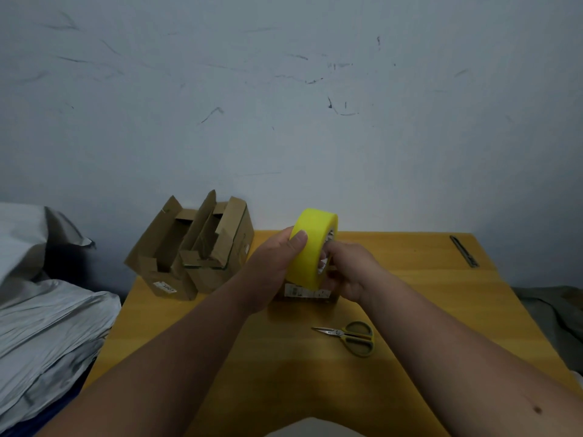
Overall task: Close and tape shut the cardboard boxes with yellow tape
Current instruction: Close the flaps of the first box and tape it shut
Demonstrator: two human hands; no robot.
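A thick roll of yellow tape (pixel 310 247) is held upright above the table's middle. My left hand (pixel 274 263) grips its left side, thumb across the outer face. My right hand (pixel 350 272) holds its right side, fingers at the core. Directly under the roll sits a small cardboard box (pixel 307 293) with a white label, mostly hidden by my hands. Two open cardboard boxes stand side by side at the table's back left: the left one (pixel 161 257) and the right one (pixel 220 244), flaps up.
Green-handled scissors (pixel 353 337) lie on the yellow wooden table (pixel 441 310) to the right of my forearms. A dark utility knife (pixel 463 250) lies near the back right corner. Grey bedding (pixel 47 310) is piled left of the table; a wall stands behind.
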